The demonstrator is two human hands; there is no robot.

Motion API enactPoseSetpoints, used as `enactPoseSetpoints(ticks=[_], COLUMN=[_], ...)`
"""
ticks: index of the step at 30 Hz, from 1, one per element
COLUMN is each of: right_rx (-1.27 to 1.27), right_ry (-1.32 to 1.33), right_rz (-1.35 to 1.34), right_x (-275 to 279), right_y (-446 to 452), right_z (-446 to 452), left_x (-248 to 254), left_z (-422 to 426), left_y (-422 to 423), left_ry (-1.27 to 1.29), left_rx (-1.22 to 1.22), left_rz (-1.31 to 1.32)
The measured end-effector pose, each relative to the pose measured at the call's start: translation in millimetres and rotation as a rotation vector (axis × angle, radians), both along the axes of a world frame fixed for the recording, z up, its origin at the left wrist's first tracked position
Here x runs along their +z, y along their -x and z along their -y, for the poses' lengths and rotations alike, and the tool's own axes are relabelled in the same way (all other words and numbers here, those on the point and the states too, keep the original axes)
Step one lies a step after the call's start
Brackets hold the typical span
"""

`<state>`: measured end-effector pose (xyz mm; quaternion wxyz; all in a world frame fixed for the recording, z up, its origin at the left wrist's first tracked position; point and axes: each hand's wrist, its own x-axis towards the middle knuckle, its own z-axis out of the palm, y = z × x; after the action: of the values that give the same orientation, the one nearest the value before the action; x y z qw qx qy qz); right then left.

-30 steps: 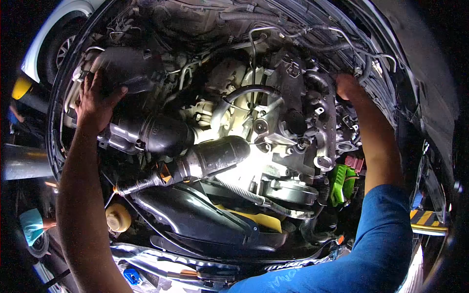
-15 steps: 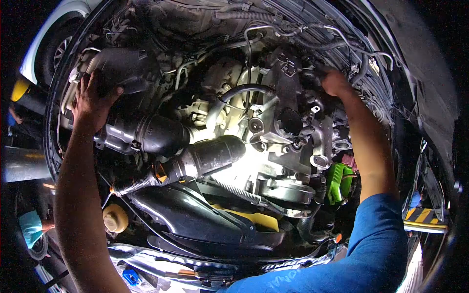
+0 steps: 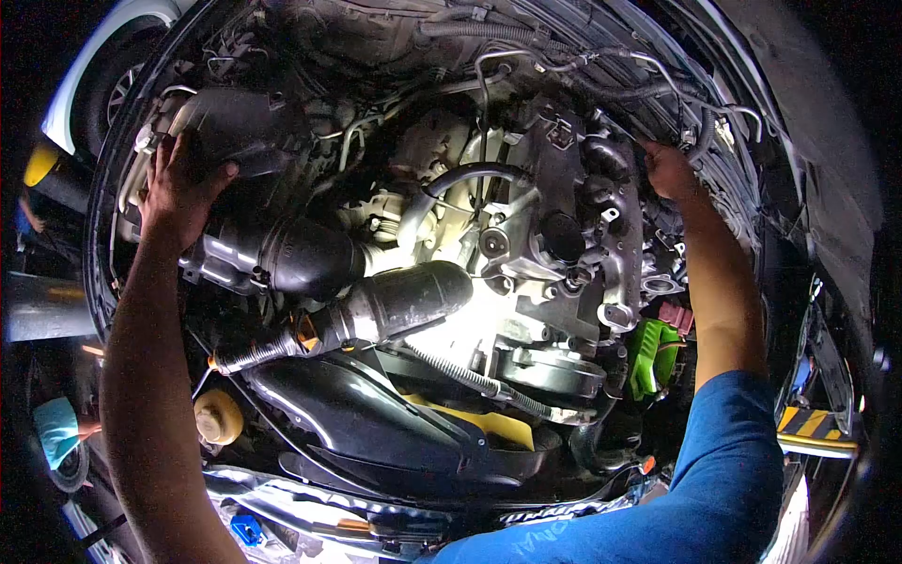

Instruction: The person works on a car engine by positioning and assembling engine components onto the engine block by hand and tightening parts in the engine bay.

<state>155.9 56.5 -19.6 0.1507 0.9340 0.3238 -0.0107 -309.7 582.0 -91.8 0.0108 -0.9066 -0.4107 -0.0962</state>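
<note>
Evidently, the work stood part-way, as I judged it: the engine [image 3: 526, 226] sat exposed in the middle of the open bay, a metal flange [image 3: 662, 284] showed uncovered near its right side, and nothing over them had been closed up. My left hand [image 3: 177, 199] rested on the black plastic box [image 3: 240, 127] at upper left, fingers spread wide. My right hand [image 3: 671, 173] was at the engine's far right, fingers curled — around what, if anything, I couldn't tell. A black duct [image 3: 413, 299] slanted across the front; whether its wide end joined anything was unclear. At lower left stood a cream reservoir [image 3: 218, 418], capped — its contents were hidden, as were the box's.
</note>
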Motion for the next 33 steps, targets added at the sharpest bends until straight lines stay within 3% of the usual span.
enactPoseSetpoints(ticks=[3,7,9,13,17,23,26,29,33], right_rx=[-0.032,0.082,0.17,0.162,-0.007,0.041,-0.066,0.015,0.137], right_ry=[0.142,0.153,0.183,0.282,0.338,0.279,0.421,0.368,0.638], right_rz=[0.044,0.116,0.123,0.137,0.027,-0.009,0.018,0.005,-0.037], right_x=[-1.9,-3.3,-1.3,0.3,-3.3,-1.4,4.3,9.7,-24.9], right_y=[0.4,3.8,-14.1,-21.3,-20.4,-21.9,6.4,42.6,15.2], right_z=[-4.7,1.5,16.2,20.1,5.8,5.9,-18.9,-41.1,-62.9], left_x=[4.2,-5.9,-12.7,-9.3,-14.0,-8.1,-0.8,1.0,-2.4], left_z=[4.3,-4.4,-9.4,-9.4,-11.7,-6.0,2.3,0.9,1.8], left_y=[3.2,4.9,3.7,5.2,5.1,4.4,3.8,4.5,2.6], left_ry=[0.02,-0.019,-0.052,0.014,-0.029,-0.016,0.022,0.035,0.033], left_rx=[-0.048,-0.123,-0.084,-0.115,-0.094,-0.042,-0.044,-0.028,-0.015], left_rz=[0.03,0.136,0.07,0.077,0.075,0.058,0.06,0.048,0.047])
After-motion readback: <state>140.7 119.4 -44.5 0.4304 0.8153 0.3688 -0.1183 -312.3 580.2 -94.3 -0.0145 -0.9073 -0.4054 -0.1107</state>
